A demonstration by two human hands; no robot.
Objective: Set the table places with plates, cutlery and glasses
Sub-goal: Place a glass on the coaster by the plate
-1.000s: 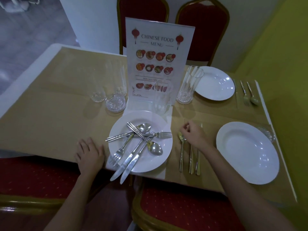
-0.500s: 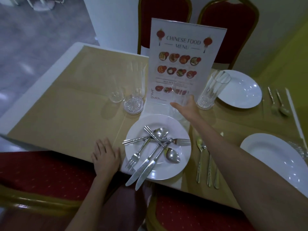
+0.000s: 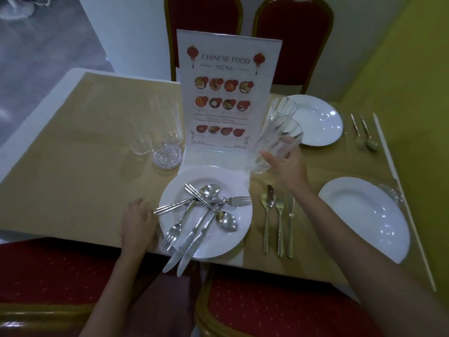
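Table [image 3: 73,166], tan covering, one; spans the middle of the frame.

Clear glasses, far-left group [image 3: 167,155]: one upturned ribbed glass showing its starburst base, with at least two more glasses standing just beside and behind it, faint and hard to count exactly.

Left hand [image 3: 137,223]: rests on the table edge at lower centre-left, fingers loosely curled, fingertips just beside the rim of the centre plate; grips nothing.

Centre plate [image 3: 233,181], white, one. Carries loose cutlery [image 3: 204,207] piled crosswise: two spoons, two forks, two knives, knife blades overhanging the near rim.

Menu stand [image 3: 228,93], one, upright behind the centre plate. Heading reads "CHINESE FOOD MENU" between two red lanterns; three rows of four dish photos; smaller lines below are not legible.

Laid cutlery [image 3: 279,222], right of the centre plate: one spoon, one fork, one knife, side by side, handles toward the near edge.

Ribbed tumblers [image 3: 274,142], two, tilted and overlapping; whether one sits nested in the other cannot be told.

Right hand [image 3: 288,164]: thumb and fingers curled round the lower tumbler, holding it tilted above the table, right of the menu stand.

Far plate [image 3: 318,120], white, one, upper right. Beside it, two pieces of cutlery [image 3: 364,132].

Near plate [image 3: 364,215], white, one, lower right; one glass [image 3: 391,192] partly hidden behind its far rim.

Red chairs: two beyond the table [image 3: 291,32], two at the near edge.
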